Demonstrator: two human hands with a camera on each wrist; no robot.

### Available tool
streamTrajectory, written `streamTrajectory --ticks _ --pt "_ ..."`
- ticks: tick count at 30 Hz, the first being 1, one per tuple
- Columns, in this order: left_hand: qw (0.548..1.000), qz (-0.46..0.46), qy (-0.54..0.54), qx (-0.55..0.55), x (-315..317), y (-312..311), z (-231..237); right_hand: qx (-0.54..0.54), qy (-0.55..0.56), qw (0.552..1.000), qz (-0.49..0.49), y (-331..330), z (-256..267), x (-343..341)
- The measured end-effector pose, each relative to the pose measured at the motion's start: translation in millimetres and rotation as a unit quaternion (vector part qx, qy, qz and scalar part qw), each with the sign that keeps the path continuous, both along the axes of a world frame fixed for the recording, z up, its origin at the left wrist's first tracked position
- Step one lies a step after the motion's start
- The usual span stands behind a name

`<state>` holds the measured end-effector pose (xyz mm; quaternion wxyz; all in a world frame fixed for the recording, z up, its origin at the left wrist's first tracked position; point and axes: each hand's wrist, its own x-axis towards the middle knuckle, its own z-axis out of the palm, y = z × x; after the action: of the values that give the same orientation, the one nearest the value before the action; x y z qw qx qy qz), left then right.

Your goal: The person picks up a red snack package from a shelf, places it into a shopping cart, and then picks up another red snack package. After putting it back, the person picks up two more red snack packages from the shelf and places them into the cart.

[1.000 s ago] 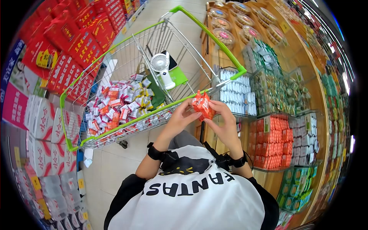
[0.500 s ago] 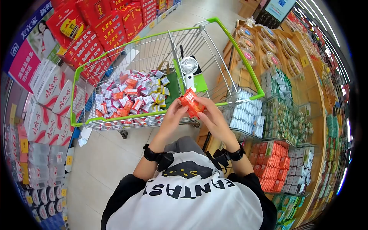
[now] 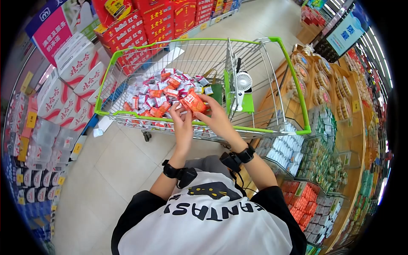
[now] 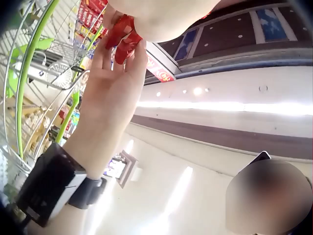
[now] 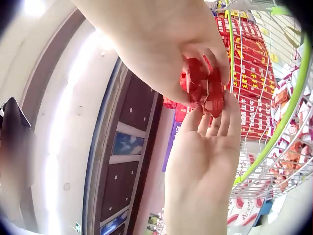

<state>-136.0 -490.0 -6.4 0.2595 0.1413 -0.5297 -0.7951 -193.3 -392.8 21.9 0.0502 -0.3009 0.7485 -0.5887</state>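
Observation:
Small orange-red snack packets point(image 3: 193, 102) are held between the two hands, over the near rail of a shopping cart point(image 3: 170, 119). My right hand point(image 3: 216, 118) grips them from the right, thumb on the near side. From the left, my left hand point(image 3: 182, 125) pinches their lower edge with its fingertips. The right wrist view shows two red wrappers point(image 5: 205, 90) side by side, with the left hand's fingers bent up against them. Behind the packets, a heap of small wrapped snacks point(image 3: 153, 91), white, orange and yellow, lies in the cart's basket.
A white handheld fan point(image 3: 244, 80) and a green item point(image 3: 246, 104) sit in the cart's child-seat section. Wooden shelves point(image 3: 355, 123) with bins of wrapped snacks stand on the right. Red drink boxes point(image 3: 157, 25) and white cartons point(image 3: 63, 97) are stacked to the left.
Both hands have moved left and forward with the packets, from beside the cart's handle end to in front of the snack heap. The head view has shifted, bringing the cart further right.

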Motion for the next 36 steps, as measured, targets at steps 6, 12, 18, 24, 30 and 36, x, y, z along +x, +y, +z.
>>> streamTrajectory --ticks 6,12,18,24,30,36 --pt "0.999 0.007 -0.012 -0.045 4.9 -24.9 -15.8 0.029 -0.070 0.997 0.023 -31.6 -1.3 -1.8" --pt "0.993 0.045 -0.062 -0.087 -7.4 -45.6 -30.4 0.096 -0.008 0.995 0.015 -64.4 -16.1 -19.5" --pt "0.900 0.208 -0.073 -0.375 -33.5 -79.4 0.0 -0.093 0.021 0.994 0.049 -110.9 1.1 -41.7" --pt "0.893 0.151 -0.133 -0.403 -26.2 -78.1 -12.0 -0.052 -0.039 0.998 0.025 -100.3 -30.1 -50.9" --pt "0.930 0.075 -0.146 -0.330 -15.8 -61.6 -44.5 0.049 -0.069 0.996 0.024 -78.5 -49.0 -40.8" --pt "0.931 0.034 -0.218 -0.292 -7.8 -54.4 -54.8 0.221 0.034 0.974 0.040 -69.4 -72.4 -50.4"
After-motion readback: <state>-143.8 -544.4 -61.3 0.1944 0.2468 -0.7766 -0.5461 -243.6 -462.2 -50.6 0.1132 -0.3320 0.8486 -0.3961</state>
